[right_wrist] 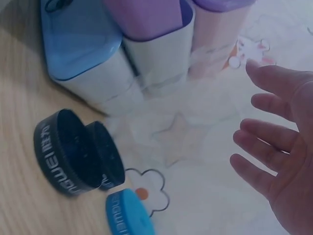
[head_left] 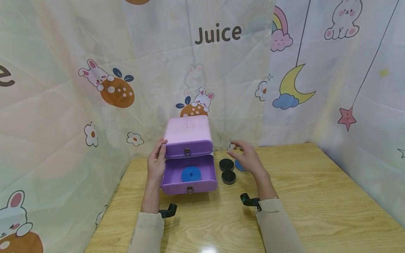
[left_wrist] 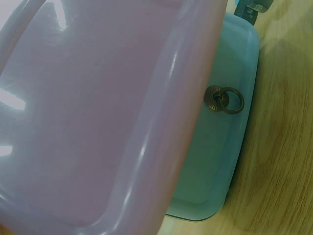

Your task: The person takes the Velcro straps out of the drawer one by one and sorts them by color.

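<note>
One pulled-out drawer point(head_left: 202, 187) between hands point(head_left: 156, 163) point(head_left: 250, 158)

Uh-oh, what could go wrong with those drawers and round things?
The open purple drawer sticks out with a blue roll inside, so the drawer unit might tip forward, though the left hand touches its side. The blue roll could slide if the drawer gets jolted. The right hand hovers near two black rolls on the table and might knock them.
</note>
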The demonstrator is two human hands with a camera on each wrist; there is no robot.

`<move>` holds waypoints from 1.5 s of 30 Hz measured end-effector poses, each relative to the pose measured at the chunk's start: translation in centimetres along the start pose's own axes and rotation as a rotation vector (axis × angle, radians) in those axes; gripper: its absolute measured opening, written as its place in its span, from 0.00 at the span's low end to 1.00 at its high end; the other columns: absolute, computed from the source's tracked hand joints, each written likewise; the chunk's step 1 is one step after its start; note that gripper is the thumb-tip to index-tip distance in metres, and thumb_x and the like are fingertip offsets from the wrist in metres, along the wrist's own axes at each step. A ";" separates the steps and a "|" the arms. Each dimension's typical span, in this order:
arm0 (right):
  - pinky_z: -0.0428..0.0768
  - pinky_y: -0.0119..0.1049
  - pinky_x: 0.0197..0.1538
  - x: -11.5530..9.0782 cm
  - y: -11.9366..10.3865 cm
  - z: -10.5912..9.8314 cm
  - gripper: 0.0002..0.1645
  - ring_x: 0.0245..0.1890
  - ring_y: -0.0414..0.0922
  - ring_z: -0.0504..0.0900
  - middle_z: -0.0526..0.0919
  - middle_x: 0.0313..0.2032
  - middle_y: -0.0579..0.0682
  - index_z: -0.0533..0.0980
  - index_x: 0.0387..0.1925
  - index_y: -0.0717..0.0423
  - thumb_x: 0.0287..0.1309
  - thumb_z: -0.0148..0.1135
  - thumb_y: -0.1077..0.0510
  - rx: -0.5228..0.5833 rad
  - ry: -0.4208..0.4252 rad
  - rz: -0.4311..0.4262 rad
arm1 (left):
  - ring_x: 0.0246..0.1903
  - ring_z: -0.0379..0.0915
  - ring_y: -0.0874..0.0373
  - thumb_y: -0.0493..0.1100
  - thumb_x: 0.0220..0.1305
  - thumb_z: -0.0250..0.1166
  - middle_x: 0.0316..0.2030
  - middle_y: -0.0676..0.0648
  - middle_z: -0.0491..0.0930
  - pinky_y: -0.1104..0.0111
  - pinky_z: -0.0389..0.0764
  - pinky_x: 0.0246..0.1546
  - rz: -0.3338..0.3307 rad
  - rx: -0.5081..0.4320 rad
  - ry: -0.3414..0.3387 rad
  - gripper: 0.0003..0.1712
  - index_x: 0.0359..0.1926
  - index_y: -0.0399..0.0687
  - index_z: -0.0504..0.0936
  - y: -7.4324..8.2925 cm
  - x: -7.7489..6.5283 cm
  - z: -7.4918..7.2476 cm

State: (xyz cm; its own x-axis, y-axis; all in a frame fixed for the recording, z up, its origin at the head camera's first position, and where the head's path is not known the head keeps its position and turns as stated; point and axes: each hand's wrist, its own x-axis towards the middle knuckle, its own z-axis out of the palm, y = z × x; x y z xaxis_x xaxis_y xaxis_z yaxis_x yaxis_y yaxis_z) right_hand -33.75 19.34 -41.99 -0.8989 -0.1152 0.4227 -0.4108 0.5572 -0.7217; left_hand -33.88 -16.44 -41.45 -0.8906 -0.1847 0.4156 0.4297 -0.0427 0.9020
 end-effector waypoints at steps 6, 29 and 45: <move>0.77 0.59 0.69 0.0 -1.6 -0.1 0.29 0.65 0.60 0.77 0.80 0.65 0.58 0.76 0.66 0.57 0.68 0.70 0.51 0.045 0.016 -0.084 | 0.77 0.61 0.58 0.56 0.78 0.57 0.78 0.51 0.65 0.62 0.67 0.77 -0.003 0.015 0.005 0.24 0.66 0.51 0.81 -0.2 0.0 0.0; 0.81 0.60 0.63 -0.3 -4.0 0.2 0.23 0.58 0.59 0.82 0.85 0.57 0.59 0.81 0.59 0.60 0.66 0.72 0.56 0.075 0.014 -0.206 | 0.77 0.60 0.60 0.54 0.79 0.57 0.76 0.54 0.68 0.63 0.64 0.78 -0.021 0.009 0.014 0.23 0.65 0.49 0.81 -0.3 -0.2 -0.1; 0.80 0.60 0.65 -0.2 -5.1 0.9 0.22 0.58 0.58 0.83 0.86 0.57 0.55 0.81 0.59 0.57 0.66 0.72 0.55 0.096 -0.040 -0.225 | 0.77 0.59 0.61 0.55 0.79 0.57 0.78 0.48 0.65 0.62 0.65 0.78 -0.009 0.025 0.007 0.23 0.66 0.51 0.81 -0.1 0.1 0.0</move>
State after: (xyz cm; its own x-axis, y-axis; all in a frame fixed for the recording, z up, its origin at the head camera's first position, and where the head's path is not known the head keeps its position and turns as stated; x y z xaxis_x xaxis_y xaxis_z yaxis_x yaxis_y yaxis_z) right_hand -31.64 15.76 -38.87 -0.7876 -0.2610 0.5582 -0.6123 0.4331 -0.6614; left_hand -34.00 -16.46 -41.48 -0.8934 -0.1917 0.4064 0.4175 -0.0198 0.9085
